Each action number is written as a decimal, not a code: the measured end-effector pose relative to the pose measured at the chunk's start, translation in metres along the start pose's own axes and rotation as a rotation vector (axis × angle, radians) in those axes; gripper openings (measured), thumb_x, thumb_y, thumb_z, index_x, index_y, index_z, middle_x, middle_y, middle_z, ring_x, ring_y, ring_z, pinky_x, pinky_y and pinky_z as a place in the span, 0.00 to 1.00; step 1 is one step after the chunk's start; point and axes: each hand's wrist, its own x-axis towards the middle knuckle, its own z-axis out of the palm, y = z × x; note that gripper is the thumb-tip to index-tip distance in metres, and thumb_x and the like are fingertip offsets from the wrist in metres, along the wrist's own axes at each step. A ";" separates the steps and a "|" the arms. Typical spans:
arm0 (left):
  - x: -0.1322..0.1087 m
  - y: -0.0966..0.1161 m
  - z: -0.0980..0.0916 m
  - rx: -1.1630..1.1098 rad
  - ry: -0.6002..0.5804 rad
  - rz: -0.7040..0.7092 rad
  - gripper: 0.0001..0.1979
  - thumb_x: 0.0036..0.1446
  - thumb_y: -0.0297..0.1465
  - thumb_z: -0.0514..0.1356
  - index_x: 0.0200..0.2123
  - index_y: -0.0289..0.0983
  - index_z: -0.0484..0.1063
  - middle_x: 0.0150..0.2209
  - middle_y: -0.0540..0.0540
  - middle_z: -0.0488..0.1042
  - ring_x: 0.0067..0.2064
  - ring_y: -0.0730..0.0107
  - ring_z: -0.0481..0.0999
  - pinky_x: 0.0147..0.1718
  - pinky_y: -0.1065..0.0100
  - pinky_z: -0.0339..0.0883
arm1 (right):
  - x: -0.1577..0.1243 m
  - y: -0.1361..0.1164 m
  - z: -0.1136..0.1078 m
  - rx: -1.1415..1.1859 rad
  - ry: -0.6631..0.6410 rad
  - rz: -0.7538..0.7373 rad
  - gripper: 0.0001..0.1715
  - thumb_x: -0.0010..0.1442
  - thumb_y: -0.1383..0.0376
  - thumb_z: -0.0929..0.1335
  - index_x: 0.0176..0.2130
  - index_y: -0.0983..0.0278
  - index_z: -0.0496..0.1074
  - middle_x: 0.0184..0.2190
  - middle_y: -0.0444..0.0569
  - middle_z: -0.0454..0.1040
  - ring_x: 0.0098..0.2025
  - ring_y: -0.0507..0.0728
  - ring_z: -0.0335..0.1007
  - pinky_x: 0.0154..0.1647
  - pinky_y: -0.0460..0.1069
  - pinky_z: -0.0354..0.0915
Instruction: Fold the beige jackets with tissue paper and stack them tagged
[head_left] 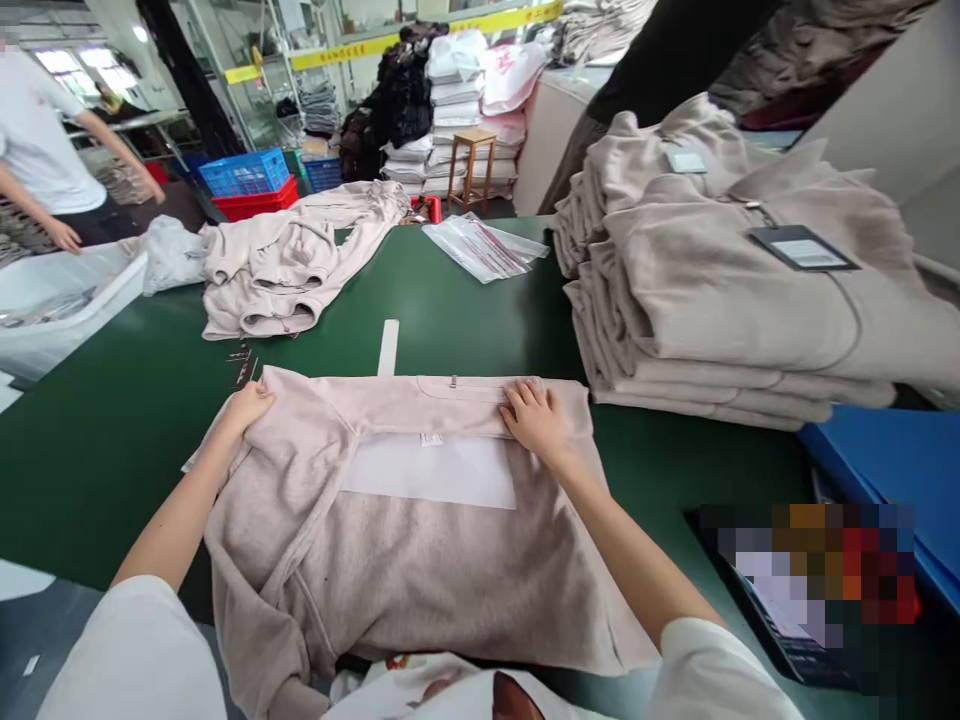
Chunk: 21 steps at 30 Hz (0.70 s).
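Observation:
A beige sweatshirt is spread on the green table in front of me, its far edge folded over toward me. A white sheet lies on the cloth, partly under that fold. My left hand is closed on the garment's far left corner, with the fingertips partly hidden. My right hand rests flat on the folded strip near the right corner, fingers spread. One sleeve hangs down the left side toward my body. Just past the fold lies a narrow white strip.
Folded beige garments with tags are stacked at the right. More beige clothes and clear plastic bags lie at the back. A blurred-out device and blue folder are near right. Another person stands at far left.

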 end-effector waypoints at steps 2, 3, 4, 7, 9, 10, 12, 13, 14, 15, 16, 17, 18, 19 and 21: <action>-0.019 -0.025 0.001 -0.027 -0.026 0.020 0.22 0.60 0.42 0.56 0.51 0.31 0.68 0.46 0.34 0.77 0.48 0.53 0.77 0.46 0.62 0.67 | 0.001 -0.003 0.012 -0.055 -0.010 -0.012 0.28 0.69 0.60 0.56 0.62 0.67 0.66 0.65 0.59 0.63 0.68 0.65 0.53 0.68 0.66 0.41; -0.033 -0.038 0.004 -0.025 -0.026 0.025 0.22 0.61 0.43 0.54 0.50 0.32 0.68 0.45 0.36 0.77 0.48 0.53 0.77 0.46 0.62 0.67 | 0.000 -0.003 0.016 -0.073 0.003 -0.021 0.28 0.70 0.61 0.55 0.62 0.68 0.66 0.65 0.59 0.63 0.67 0.64 0.53 0.68 0.67 0.40; -0.051 -0.050 0.007 -0.014 -0.026 0.031 0.22 0.61 0.44 0.53 0.50 0.34 0.68 0.45 0.37 0.76 0.48 0.52 0.76 0.46 0.61 0.68 | -0.001 -0.001 0.020 -0.085 0.021 -0.031 0.29 0.70 0.61 0.54 0.63 0.68 0.65 0.65 0.59 0.63 0.67 0.64 0.54 0.68 0.68 0.40; -0.115 -0.084 0.028 0.029 -0.002 0.039 0.27 0.60 0.50 0.52 0.50 0.34 0.67 0.47 0.35 0.73 0.50 0.46 0.75 0.48 0.55 0.68 | -0.004 0.004 0.026 -0.108 0.059 -0.078 0.30 0.71 0.60 0.52 0.64 0.70 0.63 0.65 0.60 0.63 0.67 0.64 0.54 0.67 0.68 0.40; -0.155 -0.101 0.051 0.020 0.058 0.026 0.33 0.58 0.53 0.54 0.55 0.32 0.64 0.52 0.31 0.69 0.52 0.41 0.73 0.50 0.51 0.68 | -0.005 0.005 0.028 -0.126 0.068 -0.083 0.31 0.71 0.61 0.51 0.64 0.70 0.63 0.65 0.60 0.63 0.67 0.64 0.53 0.67 0.69 0.40; -0.170 -0.106 0.064 -0.006 0.099 0.029 0.36 0.57 0.53 0.54 0.58 0.31 0.62 0.54 0.29 0.67 0.54 0.39 0.71 0.51 0.50 0.67 | -0.005 0.005 0.029 -0.133 0.069 -0.081 0.31 0.71 0.61 0.51 0.64 0.70 0.63 0.64 0.61 0.63 0.67 0.64 0.53 0.67 0.69 0.40; -0.189 -0.112 0.090 -0.091 0.191 0.047 0.39 0.58 0.51 0.55 0.62 0.28 0.55 0.56 0.27 0.65 0.58 0.38 0.68 0.53 0.47 0.65 | -0.006 0.004 0.032 -0.140 0.076 -0.073 0.31 0.71 0.62 0.51 0.64 0.71 0.63 0.64 0.61 0.63 0.67 0.64 0.54 0.67 0.70 0.40; -0.192 -0.112 0.102 -0.142 0.241 0.050 0.38 0.60 0.49 0.54 0.64 0.28 0.53 0.56 0.26 0.65 0.59 0.38 0.67 0.54 0.47 0.65 | -0.006 0.003 0.034 -0.141 0.080 -0.071 0.31 0.71 0.62 0.51 0.64 0.71 0.63 0.64 0.62 0.63 0.67 0.64 0.54 0.67 0.70 0.40; -0.192 -0.110 0.113 -0.193 0.288 0.049 0.37 0.60 0.47 0.54 0.64 0.27 0.52 0.56 0.26 0.64 0.60 0.39 0.66 0.55 0.46 0.64 | -0.005 0.003 0.035 -0.142 0.083 -0.071 0.32 0.71 0.61 0.51 0.64 0.72 0.63 0.65 0.62 0.62 0.67 0.65 0.54 0.67 0.70 0.40; -0.190 -0.107 0.121 -0.235 0.328 0.045 0.37 0.61 0.45 0.54 0.64 0.27 0.52 0.55 0.26 0.64 0.60 0.39 0.66 0.55 0.46 0.64 | -0.003 0.003 0.037 -0.145 0.084 -0.071 0.32 0.71 0.61 0.51 0.64 0.72 0.63 0.65 0.62 0.62 0.67 0.65 0.54 0.67 0.70 0.40; -0.186 -0.103 0.127 -0.269 0.359 0.034 0.36 0.61 0.44 0.54 0.64 0.27 0.52 0.55 0.26 0.65 0.60 0.40 0.66 0.55 0.46 0.64 | 0.000 0.003 0.038 -0.150 0.083 -0.073 0.32 0.71 0.61 0.51 0.64 0.71 0.63 0.65 0.61 0.62 0.67 0.65 0.54 0.67 0.70 0.40; -0.180 -0.099 0.131 -0.296 0.380 0.024 0.35 0.61 0.43 0.55 0.64 0.27 0.53 0.55 0.26 0.65 0.60 0.40 0.65 0.55 0.45 0.63 | 0.004 0.004 0.039 -0.156 0.079 -0.076 0.32 0.71 0.61 0.50 0.64 0.71 0.64 0.65 0.61 0.62 0.67 0.65 0.54 0.67 0.70 0.40; -0.175 -0.094 0.133 -0.321 0.389 0.020 0.35 0.61 0.43 0.55 0.64 0.28 0.53 0.55 0.26 0.65 0.60 0.40 0.65 0.56 0.45 0.63 | 0.010 0.005 0.040 -0.161 0.073 -0.076 0.32 0.71 0.61 0.50 0.64 0.71 0.64 0.65 0.61 0.62 0.66 0.65 0.55 0.67 0.70 0.41; -0.169 -0.090 0.132 -0.344 0.388 0.021 0.34 0.60 0.42 0.56 0.63 0.28 0.53 0.55 0.26 0.64 0.61 0.40 0.64 0.56 0.45 0.63 | 0.017 0.006 0.040 -0.163 0.064 -0.077 0.32 0.71 0.61 0.50 0.64 0.71 0.64 0.65 0.61 0.63 0.66 0.65 0.55 0.67 0.70 0.41; -0.157 -0.083 0.128 -0.396 0.367 0.022 0.33 0.59 0.40 0.57 0.63 0.30 0.54 0.56 0.27 0.64 0.62 0.41 0.63 0.57 0.46 0.61 | 0.036 0.005 0.039 -0.161 0.049 -0.089 0.32 0.70 0.62 0.51 0.63 0.72 0.65 0.64 0.63 0.64 0.65 0.66 0.56 0.67 0.70 0.42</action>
